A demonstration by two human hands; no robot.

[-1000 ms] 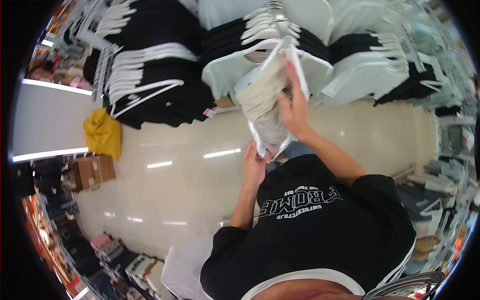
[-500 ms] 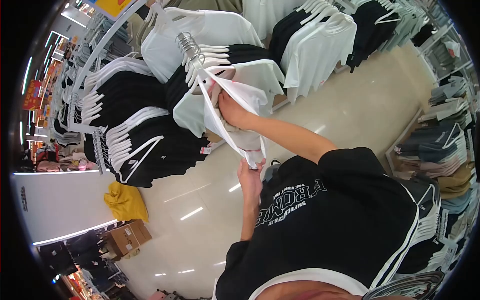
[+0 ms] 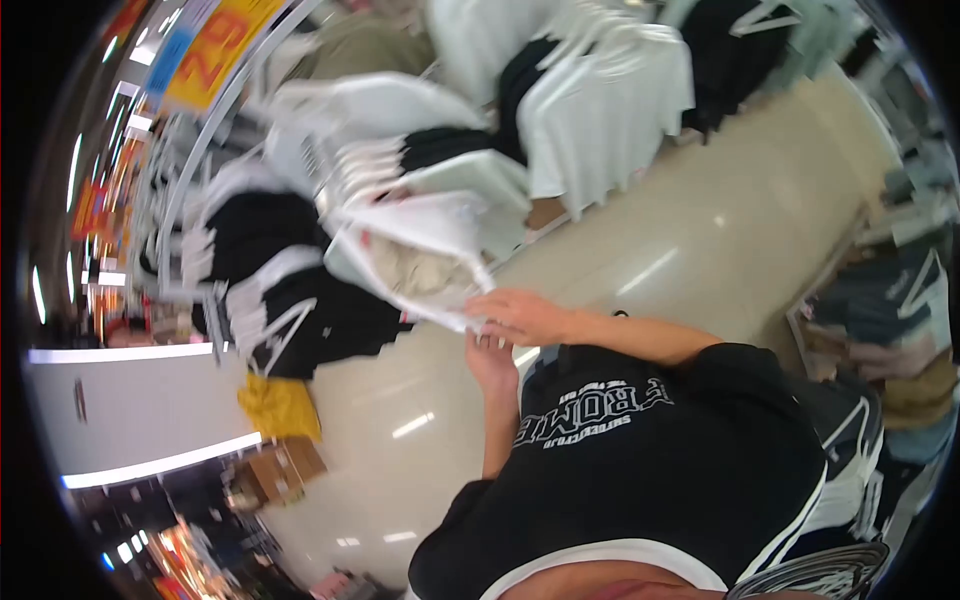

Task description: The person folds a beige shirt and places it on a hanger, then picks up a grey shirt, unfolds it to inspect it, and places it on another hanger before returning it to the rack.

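Note:
A white bag [image 3: 430,222] of soft material gapes at the end of the clothes rack, with crumpled beige material [image 3: 425,272] inside and a small red patch near its far end. My left hand [image 3: 490,360] is closed on the bag's near edge from below. Over the same edge, my right hand [image 3: 520,316] has its fingers bent onto the rim, right beside my left fingertips. The beige material lies beyond both hands.
Black shirts [image 3: 335,325] and white shirts [image 3: 610,120] hang on white hangers around the bag. Folded clothes [image 3: 870,325] fill shelves at the right. A yellow bundle [image 3: 280,405] and a cardboard box [image 3: 285,470] are at the lower left. A price sign [image 3: 215,50] hangs upper left.
My right hand has come out from inside the bag to its near edge, beside my left hand. The bag's mouth has swung lower and lies wider, showing more beige material. The view has shifted.

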